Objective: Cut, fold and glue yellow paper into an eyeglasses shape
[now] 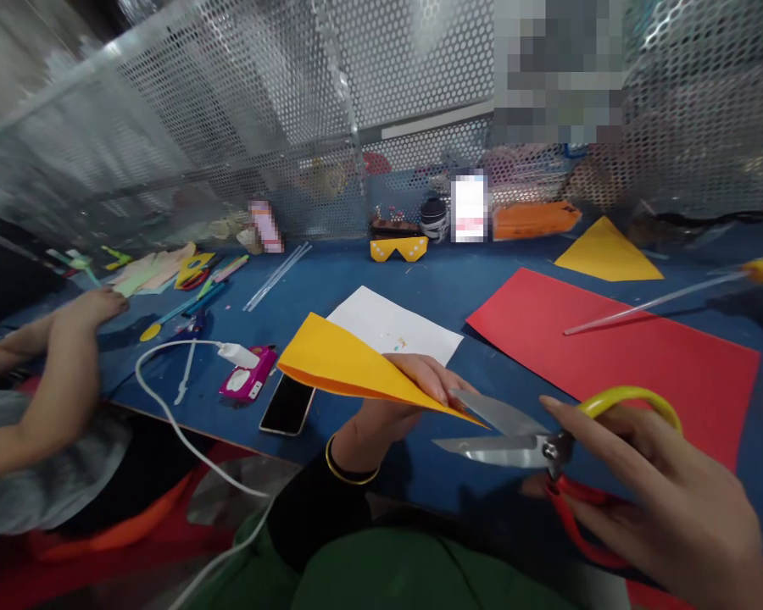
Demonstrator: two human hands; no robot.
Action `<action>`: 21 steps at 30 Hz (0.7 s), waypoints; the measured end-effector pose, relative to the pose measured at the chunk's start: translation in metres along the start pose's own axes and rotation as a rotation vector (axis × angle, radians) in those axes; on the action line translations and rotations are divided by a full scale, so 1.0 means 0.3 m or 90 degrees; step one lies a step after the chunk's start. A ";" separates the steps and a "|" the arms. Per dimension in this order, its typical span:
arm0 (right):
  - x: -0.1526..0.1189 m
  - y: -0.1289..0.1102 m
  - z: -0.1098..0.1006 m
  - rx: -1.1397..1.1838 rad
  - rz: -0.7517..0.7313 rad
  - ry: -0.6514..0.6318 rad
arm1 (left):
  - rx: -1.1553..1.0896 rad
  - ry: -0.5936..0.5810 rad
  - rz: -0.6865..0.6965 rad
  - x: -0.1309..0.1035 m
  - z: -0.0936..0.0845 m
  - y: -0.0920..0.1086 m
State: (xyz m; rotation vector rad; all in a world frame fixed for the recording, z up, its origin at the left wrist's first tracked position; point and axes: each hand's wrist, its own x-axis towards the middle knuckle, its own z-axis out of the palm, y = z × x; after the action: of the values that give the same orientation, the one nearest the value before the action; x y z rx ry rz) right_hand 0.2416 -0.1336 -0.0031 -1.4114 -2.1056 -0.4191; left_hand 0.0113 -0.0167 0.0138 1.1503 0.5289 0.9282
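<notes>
A folded sheet of yellow-orange paper [343, 360] is held up in my left hand [413, 385], its narrow pointed end toward the right. My right hand [661, 483] grips a pair of scissors [515, 449] with one yellow and one red handle. The scissor blades are spread, and the upper blade overlaps the paper's pointed tip near my left fingers. Whether the blade touches the paper, I cannot tell. Beneath and behind the folded paper lies a white sheet [381, 318] with small scraps on it.
At right lie a red sheet [547, 313], a clear glue stick [648, 313] across it and a yellow paper triangle [610, 250]. Left are a phone [287, 407], a magenta power bank [247, 377] and a white cable [165, 440]. A person's arm [69, 347] rests at far left.
</notes>
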 end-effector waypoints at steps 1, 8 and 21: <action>0.000 -0.004 -0.002 -0.005 0.004 -0.005 | -0.005 0.010 -0.007 -0.003 -0.001 0.001; -0.003 -0.019 -0.011 -0.037 -0.008 0.007 | -0.065 -0.035 0.011 -0.012 -0.001 0.017; -0.006 -0.046 0.003 -0.009 0.037 0.032 | -0.057 -0.130 0.253 0.026 -0.017 -0.041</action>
State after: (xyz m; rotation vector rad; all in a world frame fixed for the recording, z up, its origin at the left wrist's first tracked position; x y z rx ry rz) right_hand 0.2291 -0.1400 -0.0041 -1.4519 -2.0198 -0.4417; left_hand 0.0159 -0.0088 0.0013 1.2749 0.0900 1.1442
